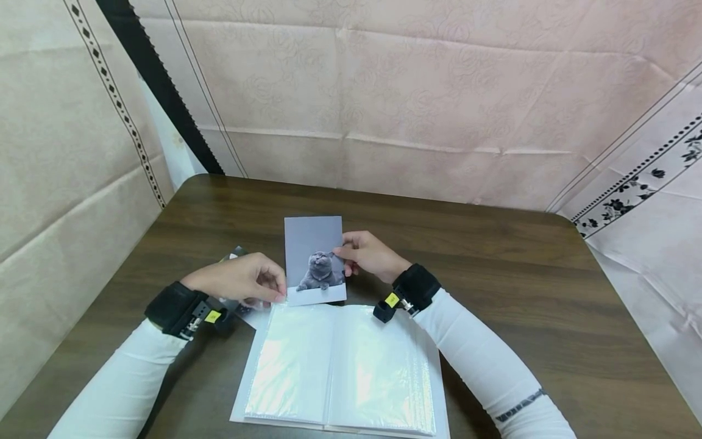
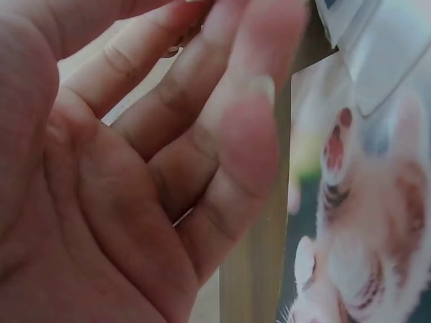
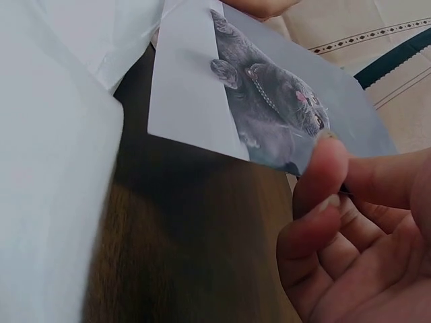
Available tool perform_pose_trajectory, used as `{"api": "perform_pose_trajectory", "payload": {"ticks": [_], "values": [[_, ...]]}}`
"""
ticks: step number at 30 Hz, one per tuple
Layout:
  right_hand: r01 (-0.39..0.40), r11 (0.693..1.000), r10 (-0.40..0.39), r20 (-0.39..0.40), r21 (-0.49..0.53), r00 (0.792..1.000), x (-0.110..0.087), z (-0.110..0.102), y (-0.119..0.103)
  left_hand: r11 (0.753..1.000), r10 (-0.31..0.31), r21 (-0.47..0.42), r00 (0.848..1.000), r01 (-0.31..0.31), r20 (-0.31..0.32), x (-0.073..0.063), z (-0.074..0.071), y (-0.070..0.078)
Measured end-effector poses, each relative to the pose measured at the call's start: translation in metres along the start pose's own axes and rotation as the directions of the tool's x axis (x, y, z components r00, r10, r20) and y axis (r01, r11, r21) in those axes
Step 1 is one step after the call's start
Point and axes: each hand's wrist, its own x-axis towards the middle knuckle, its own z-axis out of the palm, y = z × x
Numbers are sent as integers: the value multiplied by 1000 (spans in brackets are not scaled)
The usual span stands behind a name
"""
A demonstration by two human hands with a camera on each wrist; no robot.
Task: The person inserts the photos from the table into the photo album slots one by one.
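A photo print of a grey cat (image 1: pixel 314 256) stands over the top edge of an open photo album (image 1: pixel 340 366) with clear plastic pockets. My right hand (image 1: pixel 375 255) pinches the print's right edge between thumb and fingers, which the right wrist view shows closely. My left hand (image 1: pixel 252 277) has thumb and index finger together at the album page's top left corner, beside the print's lower left corner. Its other fingers (image 2: pixel 249 141) curl toward the palm in the left wrist view, where the pinching tips are hidden.
Another cat photo (image 2: pixel 363 222) lies partly under the album's upper left corner, below my left hand. The brown wooden table (image 1: pixel 493 256) ends at rounded far corners, with a pale patterned cloth (image 1: pixel 411 91) hanging behind it.
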Motion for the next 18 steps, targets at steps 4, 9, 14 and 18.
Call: {"api": "perform_pose_trajectory", "payload": {"ticks": [4, 9, 14, 18], "values": [[1, 1000, -1, 11, 3, 1000, 1, 3, 0, 999, -28, -37, 999, 29, 17, 0, 0, 0], [-4, 1000, 4, 24, 14, 1000, 3, 6, 0, 997, -36, -66, 999, 37, 19, 1, -1, 1], [-11, 1000, 10, 32, 24, 999, 3, 9, 0, 997, -29, -65, 999, 30, 14, 1, -1, 0], [-17, 999, 15, 40, 43, 999, 4, 10, 0, 998, -27, -65, 1000, 28, 13, 1, -1, 0]]}}
